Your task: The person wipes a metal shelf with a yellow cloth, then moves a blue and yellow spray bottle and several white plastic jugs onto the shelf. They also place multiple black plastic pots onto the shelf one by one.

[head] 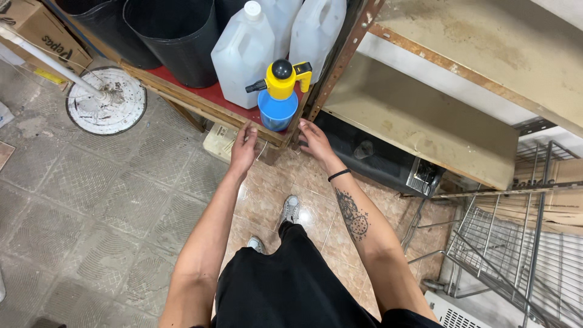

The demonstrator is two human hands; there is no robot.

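Looking down from the head: both hands reach toward the shelf edge below the blue spray bottle with yellow pump. The left hand and right hand are loosely open, holding nothing, either side of it. White jugs stand behind; their contents are unclear.

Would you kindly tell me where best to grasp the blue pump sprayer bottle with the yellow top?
Probably the yellow handle of the blue pump sprayer bottle, taken from above: it stands upright at the shelf edge, white jugs crowd behind, and both hands are empty below.
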